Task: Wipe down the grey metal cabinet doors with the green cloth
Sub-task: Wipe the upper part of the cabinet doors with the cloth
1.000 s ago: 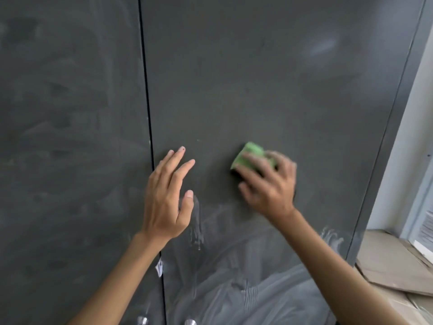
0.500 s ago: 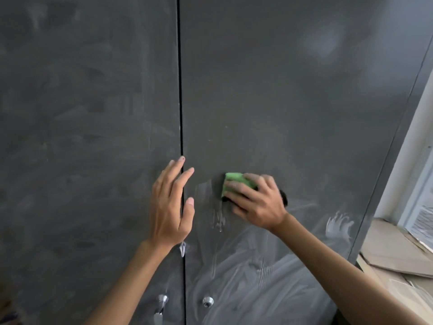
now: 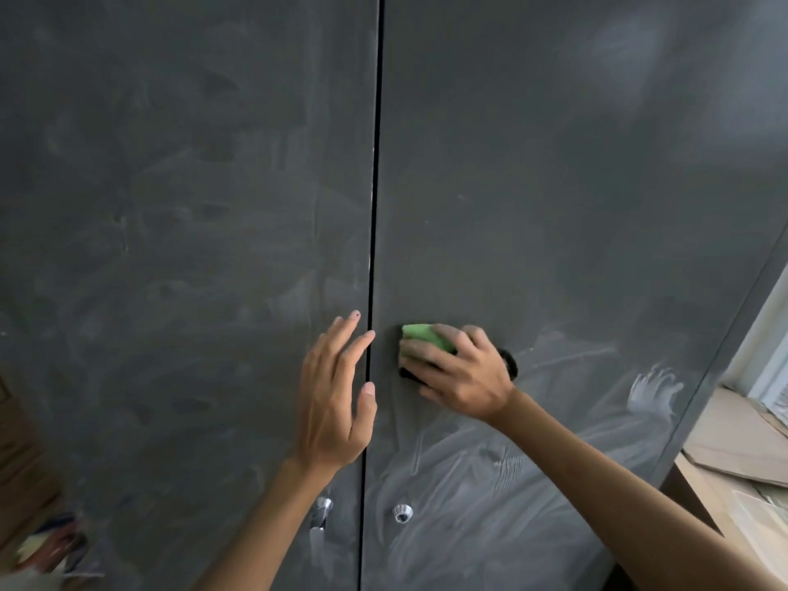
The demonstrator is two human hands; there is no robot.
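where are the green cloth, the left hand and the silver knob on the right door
green cloth [image 3: 425, 336]: head view, its uncovered green corner
left hand [image 3: 334, 405]: head view, back of the hand
silver knob [image 3: 402, 514]: head view, its round face

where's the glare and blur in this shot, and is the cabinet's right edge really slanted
Head view: pale glare sits high on the right door. Head view: the bottom-left clutter is motion-smeared. Head view: the cabinet's right edge slants, likely from wide-angle distortion. The left hand, right hand and green cloth look fairly sharp.
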